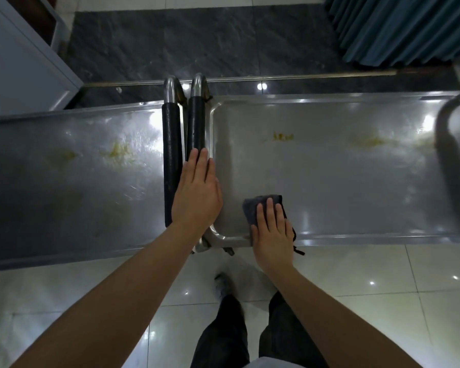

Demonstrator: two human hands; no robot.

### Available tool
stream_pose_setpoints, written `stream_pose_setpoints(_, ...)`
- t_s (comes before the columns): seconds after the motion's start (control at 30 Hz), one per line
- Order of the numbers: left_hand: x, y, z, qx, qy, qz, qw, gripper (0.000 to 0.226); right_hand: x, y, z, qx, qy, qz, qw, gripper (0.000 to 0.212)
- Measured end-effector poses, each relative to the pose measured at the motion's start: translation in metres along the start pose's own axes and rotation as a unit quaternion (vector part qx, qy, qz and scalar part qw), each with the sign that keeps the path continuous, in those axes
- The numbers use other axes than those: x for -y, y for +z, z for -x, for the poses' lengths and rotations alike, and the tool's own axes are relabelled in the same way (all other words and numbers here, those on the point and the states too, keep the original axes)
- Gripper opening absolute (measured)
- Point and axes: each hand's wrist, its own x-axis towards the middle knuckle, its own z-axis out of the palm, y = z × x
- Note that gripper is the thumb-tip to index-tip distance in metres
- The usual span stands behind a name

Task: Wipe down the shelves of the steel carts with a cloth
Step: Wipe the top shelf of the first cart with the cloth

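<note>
Head view, single entry.

Item 1: right cart shelf point(356, 181), steel, rimmed. I note a yellow smear point(283, 136) near its far edge towards the left corner, and a fainter streak point(367, 140) further right along the same edge.

Item 2: cloth point(260, 205), dark grey, folded, lying on the right shelf near its front left corner, partly over the front rim.

Item 3: right hand point(272, 229), fingers extended and together, pressed flat on the cloth, not curled round it.

Item 4: left hand point(197, 195), fingers open and flat, resting on the padded handle point(197, 123) of the right cart at the shelf's left edge, seemingly to steady it.

Item 5: left cart shelf point(72, 179), steel, with a yellowish stain point(118, 152) towards its right edge; a second padded handle point(171, 144) stands beside the first.

Item 6: tiled floor point(383, 288); blue curtain point(398, 27) at the far right.

Method, my judgement: I keep the palm flat with even pressure, work in overlapping passes from the front corner to the far edge, and bear harder on the smears. Glare hides part of the surface, so lesser marks may exist unseen.
</note>
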Motion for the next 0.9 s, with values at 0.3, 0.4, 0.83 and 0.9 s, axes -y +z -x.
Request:
stream_pose_setpoints(0.3, 0.000, 0.002, 0.002, -0.012, 0.001, 0.011, 1.000, 0.053, 0.026, -0.014, -0.074, 0.039, 0.022, -0.016, 0.999, 0.059)
stream_pose_setpoints(0.4, 0.000, 0.002, 0.002, -0.016, 0.001, 0.009, 1.000, 0.055, 0.026, -0.028, -0.118, 0.040, 0.034, -0.025, 0.998, 0.059)
stream_pose_setpoints(0.83, 0.002, 0.006, 0.001, -0.004, 0.003, -0.002, 1.000, 0.055, 0.062, -0.026, -0.179, 0.022, 0.017, -0.048, 0.998, 0.059)
stream_pose_setpoints(0.9, 0.003, 0.006, 0.001, -0.001, -0.003, 0.009, 1.000, 0.056, 0.058, -0.021, -0.159, 0.025, -0.009, -0.040, 0.999, 0.059)
